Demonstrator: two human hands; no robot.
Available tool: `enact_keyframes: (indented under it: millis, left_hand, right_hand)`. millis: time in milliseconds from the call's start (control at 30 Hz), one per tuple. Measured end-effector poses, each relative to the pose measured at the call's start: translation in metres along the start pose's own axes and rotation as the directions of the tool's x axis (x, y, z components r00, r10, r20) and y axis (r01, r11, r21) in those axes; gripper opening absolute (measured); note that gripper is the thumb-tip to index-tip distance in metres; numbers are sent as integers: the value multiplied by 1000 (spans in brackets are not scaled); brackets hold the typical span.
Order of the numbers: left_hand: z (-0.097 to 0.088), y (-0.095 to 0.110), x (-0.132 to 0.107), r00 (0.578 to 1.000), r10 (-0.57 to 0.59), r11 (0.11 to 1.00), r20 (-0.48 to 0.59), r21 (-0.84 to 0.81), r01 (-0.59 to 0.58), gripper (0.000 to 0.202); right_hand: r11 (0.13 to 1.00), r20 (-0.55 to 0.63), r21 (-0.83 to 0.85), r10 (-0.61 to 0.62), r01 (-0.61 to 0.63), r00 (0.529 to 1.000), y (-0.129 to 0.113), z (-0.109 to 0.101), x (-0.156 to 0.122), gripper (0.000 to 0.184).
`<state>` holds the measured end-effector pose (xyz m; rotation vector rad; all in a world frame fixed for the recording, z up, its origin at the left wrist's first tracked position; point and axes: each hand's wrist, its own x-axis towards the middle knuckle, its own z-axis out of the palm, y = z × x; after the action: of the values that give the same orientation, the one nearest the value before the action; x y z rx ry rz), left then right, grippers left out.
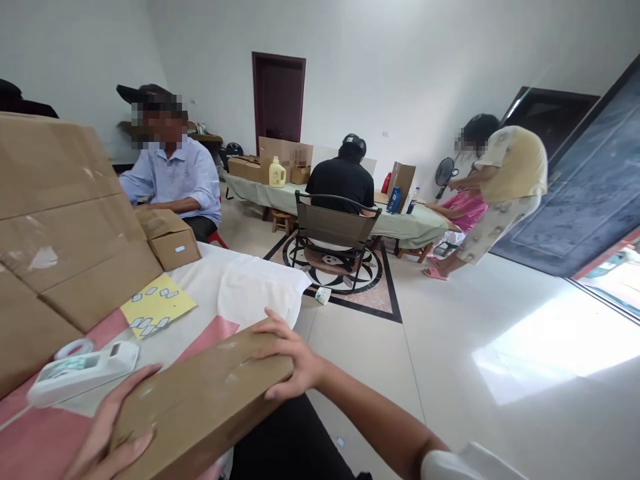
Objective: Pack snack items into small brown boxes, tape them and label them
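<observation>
A long, flat brown cardboard box (200,390) lies slantwise in front of me, held at both ends. My left hand (117,427) grips its near left end, thumb on the top face and fingers along the far side. Around the far right end closes my right hand (290,360), its fingers spread over the top and edge. Left of the box, on the table, stands a white tape dispenser (85,373) with a roll of tape (74,349) behind it. Beyond lies a yellow sheet (159,305) bearing several small pale stickers.
Stacked cartons (65,220) rise at the left of the cloth-covered table (260,283). A smaller carton (173,243) sits by a person in a blue shirt (183,173). Other people are around a green-covered table (245,190); a chair (337,223) stands ahead.
</observation>
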<state>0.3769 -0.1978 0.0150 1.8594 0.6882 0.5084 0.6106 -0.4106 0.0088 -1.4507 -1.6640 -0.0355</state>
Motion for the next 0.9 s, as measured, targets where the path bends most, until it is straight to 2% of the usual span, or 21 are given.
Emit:
enact_keyframes:
  millis: [67, 133, 167, 233, 300, 367, 433, 500, 567, 667, 767, 900]
  left_hand:
    - [9, 12, 9, 999, -25, 987, 33, -155, 29, 64]
    - [26, 19, 22, 994, -77, 932, 80, -349, 101, 63]
    - [34, 19, 28, 989, -100, 882, 105, -452, 137, 62]
    - [47, 8, 40, 980, -132, 728, 148, -657, 198, 60]
    - [53, -9, 47, 971, -147, 555, 187, -797, 237, 61]
    - [54, -24, 49, 967, -163, 455, 198, -854, 252, 62]
    - [53, -34, 51, 957, -179, 460, 227, -841, 286, 62]
    - [53, -40, 53, 940, -186, 496, 285, -799, 341, 60]
    - [55, -44, 57, 923, -172, 497, 345, -778, 383, 61]
    - [61, -53, 62, 917, -116, 463, 383, -796, 390, 65]
    - [69, -61, 63, 918, -52, 476, 392, -799, 368, 65]
    - [78, -59, 64, 941, -26, 508, 337, -806, 303, 66]
  right_hand:
    - [999, -62, 5, 33, -33, 998, 4, -17, -10, 71]
    - [999, -123, -26, 30, -33, 992, 5, -33, -18, 66]
    - [997, -159, -60, 30, -40, 987, 6, -41, -20, 62]
    - [979, -252, -173, 63, -109, 966, 16, -53, -20, 53]
    - [922, -383, -305, 109, -238, 917, 38, -61, -8, 43]
    - [846, -492, -394, 137, -360, 860, 70, -61, 18, 35]
    - [800, -534, -428, 152, -421, 832, 105, -50, 54, 32]
    - [787, -525, -441, 163, -431, 835, 136, -30, 96, 33]
    - [794, -498, -441, 172, -419, 850, 158, -4, 136, 35]
    - [804, -449, -438, 193, -403, 873, 173, 37, 183, 37]
    - [784, -458, -453, 204, -424, 865, 180, 72, 216, 37]
    - [726, -484, -478, 252, -494, 838, 194, 100, 258, 41]
